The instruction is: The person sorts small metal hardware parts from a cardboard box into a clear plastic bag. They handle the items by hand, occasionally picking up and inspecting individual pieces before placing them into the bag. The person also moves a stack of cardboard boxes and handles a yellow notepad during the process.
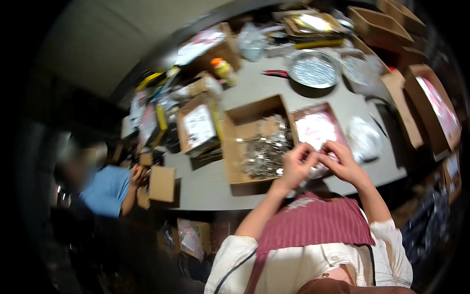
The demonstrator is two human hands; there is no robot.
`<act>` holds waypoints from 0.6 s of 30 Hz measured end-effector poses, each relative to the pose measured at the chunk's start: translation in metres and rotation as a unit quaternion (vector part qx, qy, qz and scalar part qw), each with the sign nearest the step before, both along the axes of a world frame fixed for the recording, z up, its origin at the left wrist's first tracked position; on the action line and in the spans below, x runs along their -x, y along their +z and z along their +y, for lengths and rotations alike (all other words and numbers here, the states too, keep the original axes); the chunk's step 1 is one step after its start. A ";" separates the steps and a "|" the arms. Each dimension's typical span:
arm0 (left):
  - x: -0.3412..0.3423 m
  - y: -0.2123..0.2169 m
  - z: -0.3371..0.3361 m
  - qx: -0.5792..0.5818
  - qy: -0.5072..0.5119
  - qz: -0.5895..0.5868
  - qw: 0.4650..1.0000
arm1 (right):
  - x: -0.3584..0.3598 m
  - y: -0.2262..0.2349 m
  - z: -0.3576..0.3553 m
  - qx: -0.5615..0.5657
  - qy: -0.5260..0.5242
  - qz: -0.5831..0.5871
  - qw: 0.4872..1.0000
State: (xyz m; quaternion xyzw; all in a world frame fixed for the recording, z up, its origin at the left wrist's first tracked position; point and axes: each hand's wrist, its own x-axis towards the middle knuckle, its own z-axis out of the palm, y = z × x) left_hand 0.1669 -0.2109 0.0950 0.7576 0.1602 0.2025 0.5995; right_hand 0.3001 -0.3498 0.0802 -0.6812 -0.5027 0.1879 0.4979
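The left hand (296,164) and the right hand (342,161) meet over the near edge of the grey tabletop (205,183), fingers curled toward each other. They pinch a small clear packet (319,164) between them; blur hides what is in it, and how tightly each hand is clamped on it cannot be told. The packet sits just above the near end of a shallow tray (318,128) lined with pink and white.

Just left of the hands lies an open box (240,142) heaped with small silvery metal parts (267,152). The left hand is at this box's near right corner. Right of the tray lies a clear plastic bag (363,139). Farther back stands a round pan (313,71) lined with foil, with a red-handled tool (274,74) beside it. Another open box (198,125) holding a white sheet sits to the left of the parts box.

More cardboard boxes ring the tabletop's right and far edges. At the left edge a second person in a blue shirt (105,191) holds a small brown carton (161,183). The wearer's striped apron (313,220) and white sleeves fill the lower frame.
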 end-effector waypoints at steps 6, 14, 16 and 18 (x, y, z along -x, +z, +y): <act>0.019 -0.020 0.020 0.066 0.044 -0.043 0.996 | 0.005 0.010 0.006 -0.017 0.019 0.004 1.000; 0.067 -0.022 0.028 0.151 0.126 -0.097 0.976 | 0.017 0.011 0.041 0.003 0.126 0.122 0.985; 0.099 -0.026 0.019 0.172 0.179 -0.104 0.963 | 0.035 0.015 0.056 0.029 0.165 0.155 0.974; 0.136 -0.029 0.003 0.172 0.246 -0.113 0.947 | 0.059 0.004 0.070 0.034 0.234 0.187 0.953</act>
